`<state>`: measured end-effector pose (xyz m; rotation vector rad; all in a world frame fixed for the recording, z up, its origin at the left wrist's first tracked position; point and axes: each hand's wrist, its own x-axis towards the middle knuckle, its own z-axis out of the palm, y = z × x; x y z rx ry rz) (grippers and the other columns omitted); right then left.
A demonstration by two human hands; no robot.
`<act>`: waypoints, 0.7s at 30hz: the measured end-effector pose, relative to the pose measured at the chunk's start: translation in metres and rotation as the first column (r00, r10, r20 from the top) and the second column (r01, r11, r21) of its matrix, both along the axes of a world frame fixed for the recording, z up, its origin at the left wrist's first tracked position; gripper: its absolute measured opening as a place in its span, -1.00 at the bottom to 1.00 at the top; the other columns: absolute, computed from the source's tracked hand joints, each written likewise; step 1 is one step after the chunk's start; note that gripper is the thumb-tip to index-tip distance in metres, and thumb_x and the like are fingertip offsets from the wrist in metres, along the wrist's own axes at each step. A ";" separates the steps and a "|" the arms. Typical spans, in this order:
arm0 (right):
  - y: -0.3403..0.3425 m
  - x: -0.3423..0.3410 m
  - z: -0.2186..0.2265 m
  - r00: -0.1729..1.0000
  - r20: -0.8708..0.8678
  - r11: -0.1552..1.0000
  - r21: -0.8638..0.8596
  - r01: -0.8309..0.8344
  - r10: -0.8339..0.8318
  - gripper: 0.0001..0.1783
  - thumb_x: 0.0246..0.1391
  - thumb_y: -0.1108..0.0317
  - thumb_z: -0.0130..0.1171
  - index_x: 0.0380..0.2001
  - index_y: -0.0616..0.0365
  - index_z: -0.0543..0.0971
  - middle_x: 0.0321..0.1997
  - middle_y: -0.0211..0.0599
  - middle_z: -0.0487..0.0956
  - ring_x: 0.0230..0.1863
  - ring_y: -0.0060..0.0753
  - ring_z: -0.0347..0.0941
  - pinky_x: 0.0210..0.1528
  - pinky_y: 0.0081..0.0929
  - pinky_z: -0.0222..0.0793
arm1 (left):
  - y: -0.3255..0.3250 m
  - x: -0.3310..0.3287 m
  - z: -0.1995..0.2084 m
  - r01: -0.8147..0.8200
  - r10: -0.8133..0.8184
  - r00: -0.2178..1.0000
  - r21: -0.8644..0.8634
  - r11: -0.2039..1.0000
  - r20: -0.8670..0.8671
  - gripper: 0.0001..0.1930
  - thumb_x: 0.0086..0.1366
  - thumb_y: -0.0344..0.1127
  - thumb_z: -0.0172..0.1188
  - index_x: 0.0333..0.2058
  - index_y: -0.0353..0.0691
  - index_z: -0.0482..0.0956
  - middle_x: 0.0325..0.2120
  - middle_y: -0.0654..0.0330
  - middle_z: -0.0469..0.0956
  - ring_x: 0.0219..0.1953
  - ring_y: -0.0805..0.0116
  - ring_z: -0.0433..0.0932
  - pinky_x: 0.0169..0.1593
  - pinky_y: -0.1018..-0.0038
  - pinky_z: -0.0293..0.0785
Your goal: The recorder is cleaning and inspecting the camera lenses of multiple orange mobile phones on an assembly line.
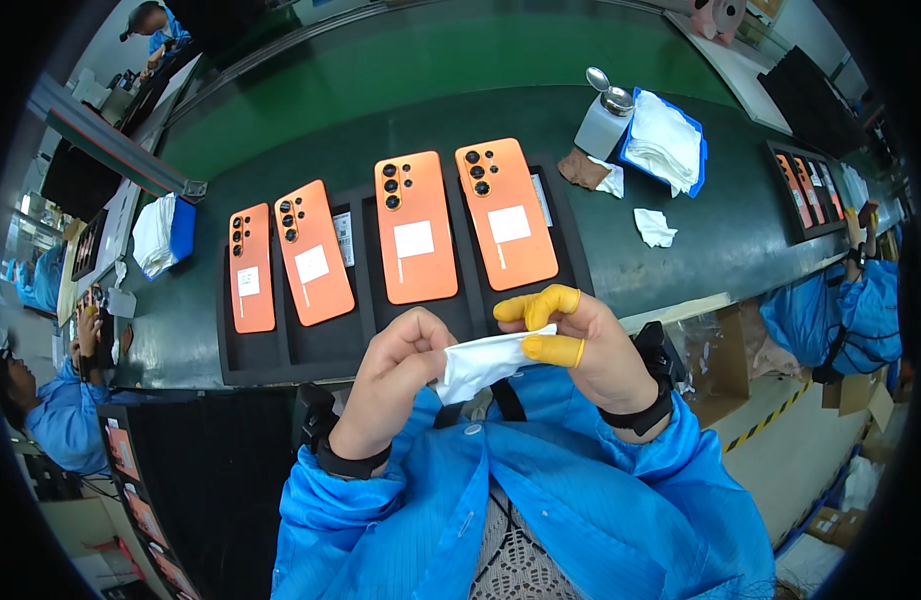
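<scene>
A white cleaning cloth (478, 366) is stretched between my two hands, in front of my blue smock. My left hand (395, 368) is closed on its left end. At the other end my right hand (590, 345) pinches the cloth, with yellow finger cots on its thumb and some fingers. Just beyond lies a black tray (365, 330) bearing several orange smartphones, camera side up, each with a white label: one phone (250, 290) at the far left, a tilted one (325, 285), then another (420, 270) and the rightmost phone (510, 250).
On the green bench stand a pump bottle (602, 125) with its lid up and a blue bin (695, 180) of white cloths. A brown cloth (582, 170) and a crumpled white cloth (654, 228) lie nearby. Another blue bin (183, 232) is at left. Co-workers sit on both sides.
</scene>
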<state>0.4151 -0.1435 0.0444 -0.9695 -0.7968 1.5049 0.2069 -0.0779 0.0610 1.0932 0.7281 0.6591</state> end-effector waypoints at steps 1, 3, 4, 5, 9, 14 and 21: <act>0.000 0.001 -0.003 1.000 0.000 1.000 -0.001 -0.004 0.004 -0.77 0.09 0.49 0.20 -0.16 0.21 0.51 -0.18 -0.29 0.58 -0.15 -0.54 0.51 -0.04 -0.56 0.41 | -0.001 -0.002 0.000 0.019 -0.018 0.999 0.035 0.999 -0.040 -0.92 0.10 -0.46 -0.05 -0.39 -0.24 0.38 -0.46 0.24 0.48 -0.45 0.56 0.38 -0.33 0.62 0.27; 0.002 0.006 -0.009 0.978 -0.200 0.998 0.047 -0.043 0.052 -0.74 0.13 0.46 0.17 -0.09 0.19 0.48 -0.16 -0.24 0.57 -0.14 -0.50 0.52 -0.02 -0.52 0.41 | -0.001 -0.006 -0.001 0.030 -0.030 0.999 0.027 0.999 -0.011 -0.94 0.13 -0.48 -0.04 -0.39 -0.25 0.38 -0.46 0.28 0.46 -0.44 0.59 0.37 -0.33 0.64 0.27; 0.002 0.006 -0.007 0.978 -0.199 0.998 0.047 -0.046 0.055 -0.74 0.13 0.46 0.17 -0.09 0.19 0.48 -0.16 -0.24 0.57 -0.14 -0.50 0.52 -0.02 -0.52 0.41 | 0.000 -0.007 -0.002 0.047 -0.048 0.999 0.022 0.999 0.019 -0.96 0.17 -0.49 -0.03 -0.39 -0.27 0.39 -0.46 0.32 0.44 -0.42 0.62 0.35 -0.33 0.65 0.26; 0.003 0.005 -0.002 0.970 -0.242 0.999 -0.030 -0.037 0.029 -0.69 0.15 0.44 0.16 -0.03 0.18 0.44 -0.16 -0.21 0.57 -0.14 -0.47 0.52 -0.02 -0.51 0.41 | 0.000 -0.008 -0.003 0.044 -0.045 0.999 0.023 0.999 0.020 -0.96 0.17 -0.49 -0.03 -0.39 -0.27 0.39 -0.46 0.32 0.44 -0.42 0.62 0.35 -0.33 0.65 0.26; 0.004 -0.002 0.004 0.935 -0.352 0.990 -0.115 -0.079 0.034 -0.51 0.13 0.47 0.16 0.14 0.16 0.34 -0.17 -0.18 0.56 -0.14 -0.45 0.52 -0.01 -0.50 0.42 | 0.000 -0.010 -0.004 0.036 -0.036 0.999 0.017 0.999 0.017 -0.97 0.17 -0.48 -0.04 -0.39 -0.25 0.38 -0.50 0.36 0.38 -0.44 0.64 0.30 -0.35 0.66 0.21; 0.002 -0.011 0.009 0.984 -0.102 0.989 -0.025 -0.148 0.144 -0.33 0.03 0.61 0.21 0.23 0.18 0.24 -0.13 -0.18 0.55 -0.10 -0.47 0.51 0.00 -0.51 0.44 | -0.002 -0.012 0.000 0.033 -0.033 0.999 -0.009 0.999 0.008 -0.97 0.17 -0.47 -0.04 -0.40 -0.23 0.37 -0.52 0.38 0.34 -0.45 0.64 0.27 -0.36 0.66 0.18; 0.006 -0.006 0.008 0.984 -0.081 0.973 -0.153 -0.172 0.162 -0.47 0.05 0.56 0.21 0.13 0.25 0.38 -0.10 -0.25 0.57 -0.11 -0.51 0.52 0.00 -0.57 0.42 | -0.001 -0.014 -0.001 0.035 -0.034 0.997 -0.020 0.999 0.074 -0.97 0.15 -0.48 -0.05 -0.41 -0.24 0.36 -0.51 0.36 0.33 -0.44 0.62 0.26 -0.35 0.65 0.18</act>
